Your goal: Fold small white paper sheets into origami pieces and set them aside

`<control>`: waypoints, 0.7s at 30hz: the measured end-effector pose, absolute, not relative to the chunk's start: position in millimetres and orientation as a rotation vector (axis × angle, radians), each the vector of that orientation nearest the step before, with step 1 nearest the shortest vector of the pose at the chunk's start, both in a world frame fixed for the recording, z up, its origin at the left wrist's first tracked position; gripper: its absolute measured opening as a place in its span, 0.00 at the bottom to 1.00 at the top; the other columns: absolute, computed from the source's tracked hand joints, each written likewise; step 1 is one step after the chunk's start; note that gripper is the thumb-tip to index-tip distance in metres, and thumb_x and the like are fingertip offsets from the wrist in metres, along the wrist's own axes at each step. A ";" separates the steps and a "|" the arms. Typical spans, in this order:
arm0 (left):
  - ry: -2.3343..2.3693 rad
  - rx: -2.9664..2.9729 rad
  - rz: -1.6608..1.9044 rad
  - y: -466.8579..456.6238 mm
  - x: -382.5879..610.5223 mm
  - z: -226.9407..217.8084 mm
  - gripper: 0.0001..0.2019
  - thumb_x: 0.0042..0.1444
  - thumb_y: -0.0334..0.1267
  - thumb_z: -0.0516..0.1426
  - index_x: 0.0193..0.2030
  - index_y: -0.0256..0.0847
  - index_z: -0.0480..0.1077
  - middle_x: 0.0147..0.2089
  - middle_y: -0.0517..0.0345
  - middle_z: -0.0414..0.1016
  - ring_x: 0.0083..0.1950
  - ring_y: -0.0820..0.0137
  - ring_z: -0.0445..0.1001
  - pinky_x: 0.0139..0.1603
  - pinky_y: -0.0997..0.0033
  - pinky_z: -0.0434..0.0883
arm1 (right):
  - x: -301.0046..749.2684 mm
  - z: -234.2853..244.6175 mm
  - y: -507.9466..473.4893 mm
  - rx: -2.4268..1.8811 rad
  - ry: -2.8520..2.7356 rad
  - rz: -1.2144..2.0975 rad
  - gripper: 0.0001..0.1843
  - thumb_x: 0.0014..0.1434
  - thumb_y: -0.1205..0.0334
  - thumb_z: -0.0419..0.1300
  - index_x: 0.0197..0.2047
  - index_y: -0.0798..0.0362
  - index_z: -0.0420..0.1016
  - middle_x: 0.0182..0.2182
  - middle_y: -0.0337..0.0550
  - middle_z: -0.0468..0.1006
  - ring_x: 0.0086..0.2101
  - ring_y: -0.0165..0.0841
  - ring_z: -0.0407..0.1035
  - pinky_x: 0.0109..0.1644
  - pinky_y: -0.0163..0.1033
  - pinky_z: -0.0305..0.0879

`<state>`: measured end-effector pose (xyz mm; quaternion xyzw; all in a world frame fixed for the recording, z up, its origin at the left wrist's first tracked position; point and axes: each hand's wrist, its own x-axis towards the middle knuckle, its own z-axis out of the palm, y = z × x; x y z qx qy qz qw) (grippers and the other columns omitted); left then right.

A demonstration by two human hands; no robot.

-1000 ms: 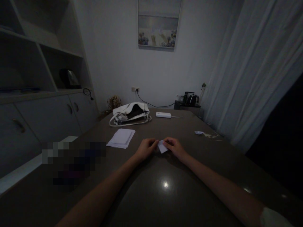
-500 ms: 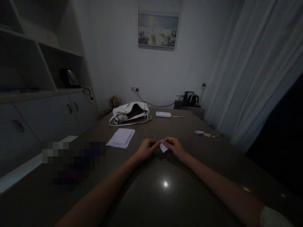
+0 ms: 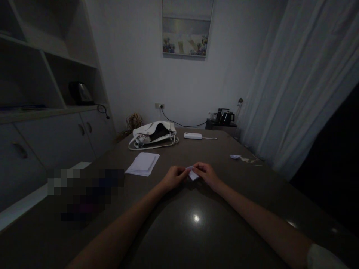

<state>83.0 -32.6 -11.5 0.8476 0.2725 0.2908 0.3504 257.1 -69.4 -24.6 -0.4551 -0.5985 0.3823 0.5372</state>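
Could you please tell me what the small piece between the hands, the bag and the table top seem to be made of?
Small piece: probably matte white paper, being thin and straight-edged.
Bag: perhaps leather or imitation leather, smooth-looking; it sags in soft folds.
Table top: dark and glossy, showing a bright reflection; stone or laminate, I cannot tell.

Since a second ago, the left hand (image 3: pixel 174 178) has crept farther over the white paper (image 3: pixel 193 175)
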 end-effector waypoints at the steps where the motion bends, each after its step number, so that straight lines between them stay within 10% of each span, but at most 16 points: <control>1: 0.692 2.192 0.735 -33.0 82.8 -11.3 0.25 0.58 0.51 0.45 0.21 0.33 0.67 0.17 0.63 0.61 0.20 0.78 0.57 0.21 0.78 0.52 | 256.9 -24.3 -69.8 -1.081 -1.419 0.914 0.15 0.46 0.50 0.63 0.28 0.55 0.71 0.22 0.38 0.72 0.23 0.28 0.64 0.28 0.33 0.57; 21: 0.676 2.206 0.645 -34.3 81.6 -11.5 0.24 0.56 0.51 0.49 0.21 0.32 0.69 0.17 0.62 0.63 0.19 0.78 0.57 0.20 0.79 0.53 | 257.7 -23.7 -70.3 -1.078 -1.434 0.899 0.14 0.46 0.51 0.62 0.27 0.55 0.69 0.21 0.36 0.71 0.21 0.27 0.63 0.26 0.32 0.55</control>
